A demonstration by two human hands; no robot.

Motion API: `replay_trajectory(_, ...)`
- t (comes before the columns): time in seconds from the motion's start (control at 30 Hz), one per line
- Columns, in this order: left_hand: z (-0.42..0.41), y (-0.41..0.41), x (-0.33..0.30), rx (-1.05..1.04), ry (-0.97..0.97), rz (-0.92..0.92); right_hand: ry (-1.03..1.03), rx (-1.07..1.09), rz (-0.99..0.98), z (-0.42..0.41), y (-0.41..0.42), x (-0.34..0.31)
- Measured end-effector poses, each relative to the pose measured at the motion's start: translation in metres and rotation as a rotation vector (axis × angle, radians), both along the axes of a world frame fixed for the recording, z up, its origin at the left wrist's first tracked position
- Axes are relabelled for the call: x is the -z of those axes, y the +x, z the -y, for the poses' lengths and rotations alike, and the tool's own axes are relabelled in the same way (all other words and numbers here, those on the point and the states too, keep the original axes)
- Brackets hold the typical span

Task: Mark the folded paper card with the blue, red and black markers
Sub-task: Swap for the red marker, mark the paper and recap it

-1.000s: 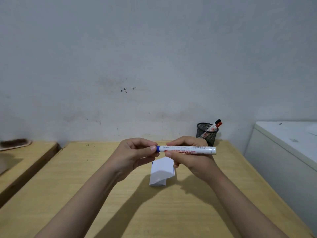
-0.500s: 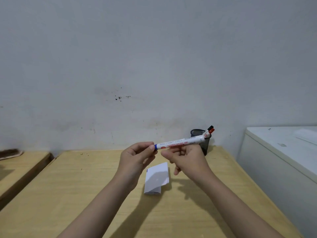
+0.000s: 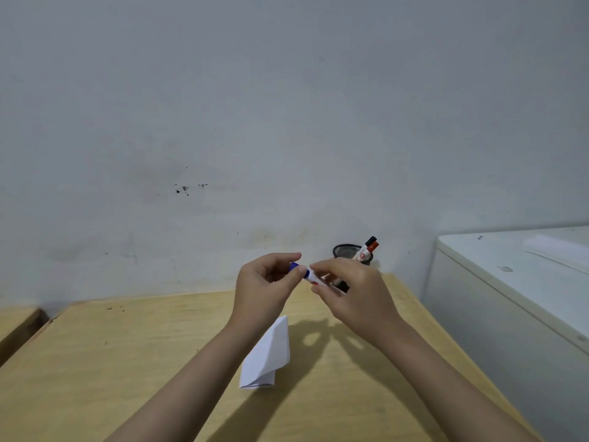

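Note:
Both hands are raised above the wooden table (image 3: 127, 362) and hold the blue marker (image 3: 310, 277) between them. My left hand (image 3: 266, 288) pinches its blue cap end. My right hand (image 3: 353, 298) grips the white barrel, most of which it hides. The folded white paper card (image 3: 267, 355) stands on the table below my hands, untouched. A black mesh pen cup (image 3: 345, 252) at the table's back edge holds the red marker (image 3: 369, 250) and the black marker (image 3: 370, 241), only their tops showing.
A white cabinet (image 3: 510, 298) stands to the right of the table, higher than it. A second wooden surface (image 3: 16, 327) lies at the far left. A grey wall rises right behind the table.
The marker has turned from lying sideways to pointing away, so my right hand now covers most of it. Both hands have risen, and the view has tilted up.

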State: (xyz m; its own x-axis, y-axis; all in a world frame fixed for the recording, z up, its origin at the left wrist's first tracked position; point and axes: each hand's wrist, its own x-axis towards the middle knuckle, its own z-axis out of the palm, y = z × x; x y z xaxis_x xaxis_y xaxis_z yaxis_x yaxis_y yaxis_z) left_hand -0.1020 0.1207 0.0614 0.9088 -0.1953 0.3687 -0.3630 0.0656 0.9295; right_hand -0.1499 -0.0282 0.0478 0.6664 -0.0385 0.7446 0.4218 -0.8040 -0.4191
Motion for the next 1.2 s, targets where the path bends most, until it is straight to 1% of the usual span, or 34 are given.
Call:
replay_trajectory(0.1,0.020,0.015,0.005,0.009,0.049,0.027,0.022,0.061,0.049,0.023,0.006,-0.001)
replay_trajectory(0.13,0.027,0.021,0.007,-0.001,0.079,0.034,0.072,0.088,0.071,0.032,0.008,-0.004)
replay_trajectory(0.27,0.062,0.054,0.022,-0.009,0.181,0.027,0.444,0.179,0.168,0.076,0.027,-0.019)
replay_trajectory(0.37,0.091,0.080,0.034,-0.044,0.309,0.078,0.578,0.250,0.255,0.102,0.046,-0.022)
replay_trajectory(0.47,0.116,0.097,0.043,-0.057,0.380,0.131,0.573,0.306,0.253,0.117,0.067,-0.010)
replay_trajectory(0.63,0.135,0.117,0.059,-0.089,0.557,0.245,0.518,0.368,0.094,0.128,0.098,0.031)
replay_trajectory(0.73,0.135,0.122,0.066,-0.108,0.614,0.269,0.541,0.400,0.015,0.129,0.106,0.050)
replay_trajectory(0.83,0.135,0.121,0.068,-0.132,0.562,0.292,0.569,0.415,-0.010,0.131,0.111,0.061)
replay_trajectory(0.93,0.138,0.120,0.069,-0.113,0.520,0.326,0.560,0.429,-0.021,0.134,0.112,0.060)
replay_trajectory(1.03,0.142,0.121,0.068,-0.142,0.487,0.278,0.589,0.476,-0.025,0.138,0.114,0.053)
replay_trajectory(1.1,0.144,0.121,0.068,-0.159,0.465,0.243,0.613,0.534,-0.083,0.143,0.116,0.049)
replay_trajectory(1.2,0.146,0.122,0.067,-0.173,0.461,0.215,0.695,0.571,-0.232,0.149,0.122,0.041)
